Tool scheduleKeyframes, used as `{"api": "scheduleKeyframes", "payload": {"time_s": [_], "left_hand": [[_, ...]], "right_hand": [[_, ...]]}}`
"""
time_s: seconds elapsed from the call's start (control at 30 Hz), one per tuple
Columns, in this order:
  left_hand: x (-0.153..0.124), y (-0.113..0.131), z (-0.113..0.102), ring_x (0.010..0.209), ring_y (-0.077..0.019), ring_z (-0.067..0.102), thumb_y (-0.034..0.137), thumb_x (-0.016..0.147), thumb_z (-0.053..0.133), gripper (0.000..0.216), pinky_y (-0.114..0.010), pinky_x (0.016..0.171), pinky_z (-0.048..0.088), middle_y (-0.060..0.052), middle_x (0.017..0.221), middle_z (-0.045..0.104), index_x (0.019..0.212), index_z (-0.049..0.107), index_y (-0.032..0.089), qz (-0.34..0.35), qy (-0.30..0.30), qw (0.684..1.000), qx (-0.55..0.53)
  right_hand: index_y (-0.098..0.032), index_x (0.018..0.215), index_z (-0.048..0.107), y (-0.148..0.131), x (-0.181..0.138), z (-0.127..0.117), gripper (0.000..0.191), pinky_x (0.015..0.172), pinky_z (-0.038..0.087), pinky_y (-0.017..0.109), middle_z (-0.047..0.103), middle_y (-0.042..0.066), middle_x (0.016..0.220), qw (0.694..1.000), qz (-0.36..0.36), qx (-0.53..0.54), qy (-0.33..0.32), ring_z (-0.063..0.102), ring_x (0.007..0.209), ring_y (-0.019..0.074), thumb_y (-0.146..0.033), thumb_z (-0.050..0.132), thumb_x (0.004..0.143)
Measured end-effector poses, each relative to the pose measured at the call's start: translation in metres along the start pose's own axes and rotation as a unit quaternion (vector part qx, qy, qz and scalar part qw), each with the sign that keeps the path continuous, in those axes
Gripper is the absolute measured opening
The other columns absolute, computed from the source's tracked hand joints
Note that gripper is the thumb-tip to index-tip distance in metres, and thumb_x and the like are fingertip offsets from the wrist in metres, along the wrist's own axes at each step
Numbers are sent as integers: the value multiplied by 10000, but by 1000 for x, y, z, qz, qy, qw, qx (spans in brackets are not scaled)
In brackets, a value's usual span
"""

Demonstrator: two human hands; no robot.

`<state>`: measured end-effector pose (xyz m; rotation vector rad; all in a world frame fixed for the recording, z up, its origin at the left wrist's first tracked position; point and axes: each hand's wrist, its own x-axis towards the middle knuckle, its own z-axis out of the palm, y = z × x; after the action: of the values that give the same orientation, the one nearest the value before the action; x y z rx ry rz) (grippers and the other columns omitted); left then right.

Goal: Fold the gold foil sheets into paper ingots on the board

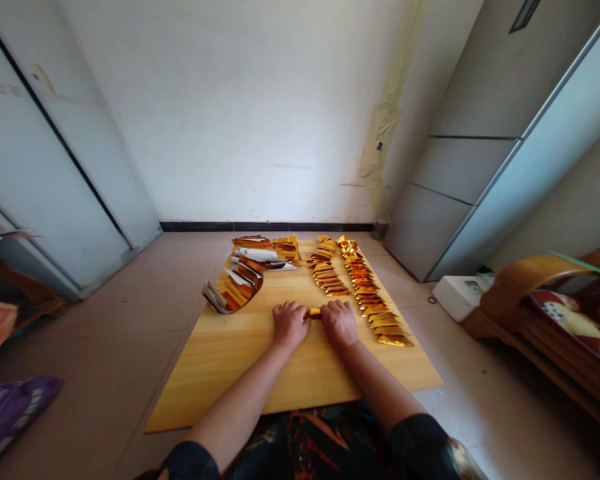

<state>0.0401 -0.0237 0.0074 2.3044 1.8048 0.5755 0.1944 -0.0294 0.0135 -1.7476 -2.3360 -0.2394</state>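
Over the middle of the wooden board (220,360), my left hand (291,324) and my right hand (339,323) are close together, fingers curled. Between them shows a small piece of gold foil paper (315,313), and each hand grips one end of it. To the right of my right hand runs a long row of folded gold foil pieces (373,297), overlapping one another. A shorter row of folded foil pieces (325,273) lies just beyond my hands. Loose gold foil sheets (240,280), some curled with white undersides, lie at the board's far left.
A white wall (260,120) stands behind the board. A grey refrigerator (445,173) is at the right, with a white box (457,298) and a wooden seat (520,313) nearer. A pale cabinet (70,147) and a purple bag (17,413) are at the left.
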Motion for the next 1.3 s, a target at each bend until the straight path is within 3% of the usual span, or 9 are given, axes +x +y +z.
{"api": "scheduleKeyframes", "payload": {"time_s": [0.13, 0.43, 1.3], "left_hand": [[0, -1, 1, 1020, -215, 511, 302, 787, 597, 249, -365, 906, 287, -33, 1011, 653, 1030, 645, 284, 0, 13, 1000, -15], [0, -4, 3, 1002, -212, 518, 296, 774, 594, 167, -365, 907, 292, -29, 971, 652, 916, 680, 284, -9, 6, 1000, -10], [-2, -9, 8, 924, -198, 531, 269, 764, 579, 123, -364, 849, 302, -30, 884, 645, 809, 692, 245, 33, 45, 998, -6]], "right_hand": [[-215, 823, 640, 18, -6, -4, 207, 702, 240, 324, 626, 70, 815, 999, 31, -17, 21, 488, 804, 202, -189, 451, 904], [-209, 785, 643, 53, -1, -9, 219, 687, 231, 315, 639, 62, 810, 992, 110, -35, 46, 500, 794, 193, -203, 455, 897], [-191, 864, 661, 62, 22, 6, 215, 713, 242, 320, 656, 80, 846, 990, 124, -56, 21, 526, 835, 185, -200, 449, 898]]}}
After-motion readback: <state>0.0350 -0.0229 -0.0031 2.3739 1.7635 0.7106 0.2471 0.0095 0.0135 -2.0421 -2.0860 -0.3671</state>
